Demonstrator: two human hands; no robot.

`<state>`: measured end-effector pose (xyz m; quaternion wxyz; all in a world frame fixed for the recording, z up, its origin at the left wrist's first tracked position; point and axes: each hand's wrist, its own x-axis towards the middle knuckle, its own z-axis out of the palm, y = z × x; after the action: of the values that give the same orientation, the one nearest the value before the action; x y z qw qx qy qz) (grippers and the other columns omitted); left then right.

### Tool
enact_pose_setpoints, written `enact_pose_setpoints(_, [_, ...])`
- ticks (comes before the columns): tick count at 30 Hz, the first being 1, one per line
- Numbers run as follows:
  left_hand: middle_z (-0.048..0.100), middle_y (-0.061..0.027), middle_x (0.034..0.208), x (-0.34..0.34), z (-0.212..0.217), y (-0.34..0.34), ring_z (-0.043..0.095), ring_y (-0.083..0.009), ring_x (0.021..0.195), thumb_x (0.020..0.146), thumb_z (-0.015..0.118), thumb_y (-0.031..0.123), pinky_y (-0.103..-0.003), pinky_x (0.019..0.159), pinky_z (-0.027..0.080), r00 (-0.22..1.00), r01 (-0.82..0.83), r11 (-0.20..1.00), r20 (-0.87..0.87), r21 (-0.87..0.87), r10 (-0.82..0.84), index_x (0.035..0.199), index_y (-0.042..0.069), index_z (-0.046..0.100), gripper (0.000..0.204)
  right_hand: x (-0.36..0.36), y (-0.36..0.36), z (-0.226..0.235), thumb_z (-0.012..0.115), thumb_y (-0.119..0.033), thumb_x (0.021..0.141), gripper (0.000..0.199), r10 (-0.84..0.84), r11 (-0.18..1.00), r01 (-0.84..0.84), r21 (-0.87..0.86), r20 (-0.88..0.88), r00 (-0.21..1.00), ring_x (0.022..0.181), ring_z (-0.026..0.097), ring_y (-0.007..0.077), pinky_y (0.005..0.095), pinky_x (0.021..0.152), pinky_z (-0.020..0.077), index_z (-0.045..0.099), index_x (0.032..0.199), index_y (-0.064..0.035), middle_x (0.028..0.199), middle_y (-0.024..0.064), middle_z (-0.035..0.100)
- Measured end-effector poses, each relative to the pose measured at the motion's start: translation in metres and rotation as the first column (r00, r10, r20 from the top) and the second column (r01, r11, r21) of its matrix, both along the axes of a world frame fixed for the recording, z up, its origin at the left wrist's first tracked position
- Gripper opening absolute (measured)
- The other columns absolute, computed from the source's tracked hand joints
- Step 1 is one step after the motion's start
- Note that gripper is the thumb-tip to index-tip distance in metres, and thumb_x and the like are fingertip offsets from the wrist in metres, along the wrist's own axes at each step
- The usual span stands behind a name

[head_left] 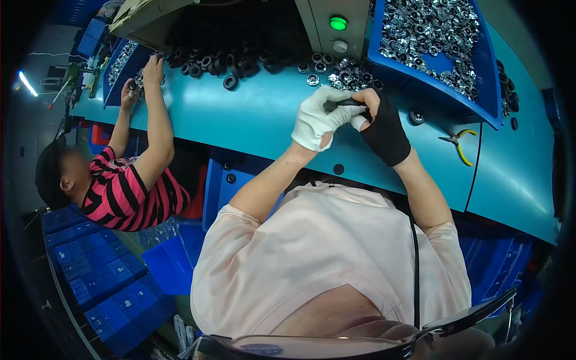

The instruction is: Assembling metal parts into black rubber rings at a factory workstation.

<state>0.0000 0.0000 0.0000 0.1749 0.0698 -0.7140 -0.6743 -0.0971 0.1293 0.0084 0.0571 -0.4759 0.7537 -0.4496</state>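
Observation:
Both my hands meet above the teal bench (252, 111), fingers closed together. My left hand (315, 120), in a white glove, pinches a small black part (353, 102). From the other side my right hand (385, 129), in a black fingerless glove, grips the same part; fingers hide most of its shape. Just right of the right hand, a round piece with a black rim and shiny centre (416, 116) sits on the bench. Beyond the hands lies a loose pile of shiny chrome parts (351, 75).
A blue bin (432, 99) of chrome parts stands at the back right. Yellow-handled pliers (461, 144) lie right of my hands. Black rings (230, 82) are heaped under a machine with a lit green button (338, 23). At left, a co-worker (129, 180) handles parts beside another bin.

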Motion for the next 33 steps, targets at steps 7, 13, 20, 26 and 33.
enact_pose_setpoints(7, [0.063, -0.0088, 0.091, 0.011, 0.018, 0.001, 0.062, -0.0133, 0.076, 0.091, 0.055, 0.007, -0.025, 0.070, 0.051, 0.993, -0.101, 0.983, 0.084, 0.153, 0.089, 0.105, -0.006, 0.059, 0.020, 0.007, -0.003, 0.013, 0.070, -0.005, 0.072, 0.027, 0.023, 0.982, 0.004, -0.189, 0.138, 0.990, 0.070, 0.061, 0.0282, 0.0332, 0.062, 0.0470, 0.056, 0.094, 0.0001, 0.080, 0.0148, 0.060])
enact_pose_setpoints(13, [0.061, -0.0066, 0.088, 0.013, 0.013, 0.009, 0.060, -0.0122, 0.076, 0.095, 0.050, 0.013, -0.024, 0.067, 0.051, 0.987, -0.161, 0.985, 0.003, -0.055, 0.162, 0.109, -0.004, 0.059, 0.024, 0.005, -0.004, 0.005, 0.070, -0.007, 0.073, 0.023, 0.067, 0.978, -0.033, -0.208, 0.161, 0.985, 0.067, 0.060, 0.0246, 0.0320, 0.061, 0.0469, 0.057, 0.090, 0.0008, 0.076, 0.0132, 0.060])
enact_pose_setpoints(20, [0.062, -0.0134, 0.097, 0.011, 0.005, -0.008, 0.063, -0.0184, 0.082, 0.092, 0.054, 0.014, -0.031, 0.072, 0.056, 0.977, -0.177, 0.912, 0.176, 0.369, 0.118, 0.110, -0.008, 0.055, 0.028, 0.000, -0.006, 0.009, 0.066, -0.017, 0.082, 0.036, 0.160, 0.987, -0.148, -0.061, 0.408, 0.899, 0.089, 0.059, 0.0160, 0.0292, 0.077, 0.0463, 0.054, 0.112, -0.0008, 0.097, 0.0108, 0.062])
enact_pose_setpoints(26, [0.061, -0.0144, 0.102, 0.008, 0.014, -0.005, 0.063, -0.0181, 0.086, 0.086, 0.064, 0.012, -0.029, 0.070, 0.055, 0.986, -0.115, 0.932, 0.153, 0.343, 0.065, 0.111, -0.007, 0.055, 0.032, 0.002, -0.007, 0.003, 0.065, -0.014, 0.082, 0.037, 0.101, 0.994, -0.082, -0.069, 0.338, 0.936, 0.092, 0.061, 0.0191, 0.0297, 0.079, 0.0467, 0.052, 0.115, -0.0008, 0.101, 0.0129, 0.063])
enact_pose_setpoints(33, [0.063, -0.0118, 0.093, 0.008, 0.007, -0.009, 0.064, -0.0155, 0.074, 0.086, 0.064, 0.010, -0.025, 0.063, 0.054, 0.979, -0.168, 0.965, 0.148, 0.201, 0.140, 0.102, -0.006, 0.057, 0.024, 0.003, -0.009, 0.000, 0.064, -0.011, 0.082, 0.046, 0.180, 0.981, -0.150, -0.126, 0.282, 0.942, 0.095, 0.062, 0.0219, 0.0304, 0.084, 0.0463, 0.048, 0.124, -0.0018, 0.107, 0.0159, 0.062])
